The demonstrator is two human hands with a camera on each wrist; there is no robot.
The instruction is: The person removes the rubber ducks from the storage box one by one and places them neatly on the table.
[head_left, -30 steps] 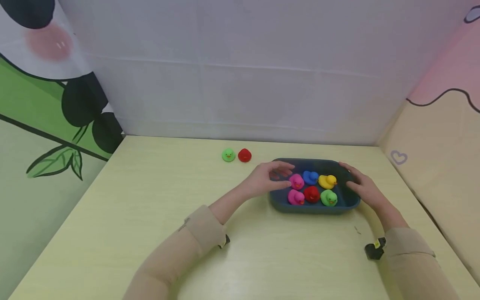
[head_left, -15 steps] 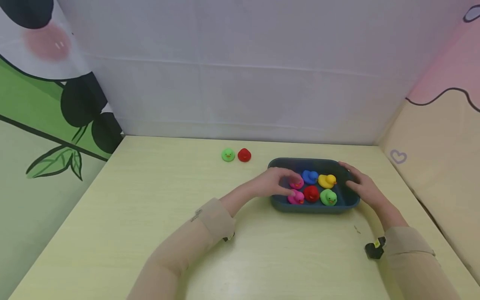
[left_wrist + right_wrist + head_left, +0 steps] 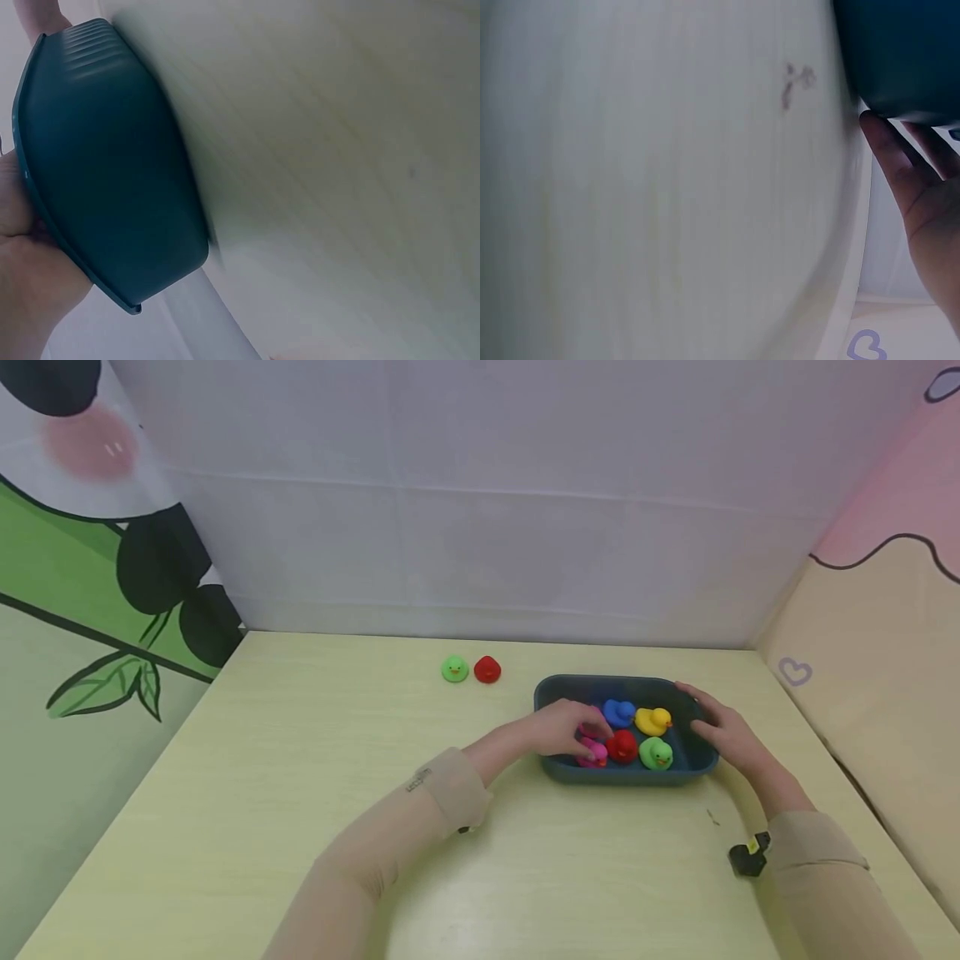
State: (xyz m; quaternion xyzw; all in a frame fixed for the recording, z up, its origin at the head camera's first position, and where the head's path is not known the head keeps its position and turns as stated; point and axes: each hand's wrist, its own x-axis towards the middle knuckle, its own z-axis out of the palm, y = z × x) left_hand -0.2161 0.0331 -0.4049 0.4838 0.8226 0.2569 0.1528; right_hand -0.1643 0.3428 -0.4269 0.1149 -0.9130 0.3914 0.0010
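A dark teal tray [image 3: 637,777] with rounded corners stands on the table and holds several rubber ducks in two rows. My left hand [image 3: 561,727] reaches over its left end, fingers bent over the back pink duck [image 3: 592,717], partly hidden. The thumb is by the front pink duck [image 3: 594,755]; a gap shows between thumb and fingertips. Beside them are a blue duck [image 3: 618,713], a yellow duck [image 3: 653,722], a red duck [image 3: 622,747] and a green duck [image 3: 656,754]. My right hand [image 3: 731,737] grips the tray's right end, thumb inside the rim, fingers [image 3: 891,154] against the outer wall.
Outside the tray, a green duck [image 3: 454,669] and a red duck [image 3: 487,670] sit side by side near the back of the table [image 3: 315,735]. A pale cloth wall [image 3: 480,543] rises behind, and a printed panel [image 3: 885,677] borders the right side.
My left hand has moved right and further over the tray, its fingers now covering much of the back pink duck. The right hand stays on the tray's right end. The ducks keep their places.
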